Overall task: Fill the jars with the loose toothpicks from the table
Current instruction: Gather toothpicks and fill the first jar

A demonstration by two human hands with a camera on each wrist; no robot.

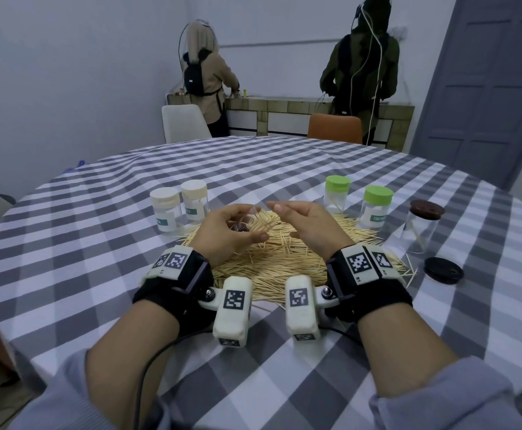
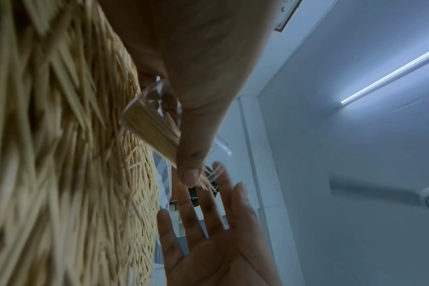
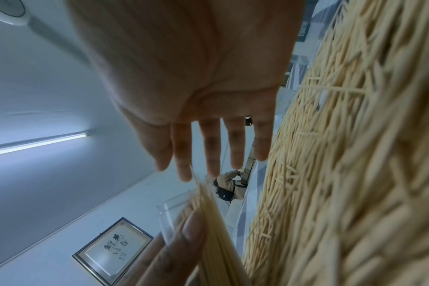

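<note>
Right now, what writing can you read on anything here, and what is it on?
"TOOTHPI", cut off at the label's edge: teal label on the right green-lidded jar.
"CK", end of a word: teal label on the left cream-lidded jar.
Teal label on the second cream-lidded jar: too blurred.
Framed picture: scribbles, unreadable.
Wrist markers: patterns only.

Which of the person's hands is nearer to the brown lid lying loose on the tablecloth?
Right. The right hand hovers open over the toothpick pile, with the brown lid off to its right. The left hand holds a clear jar farther left, beyond the right hand.
</note>
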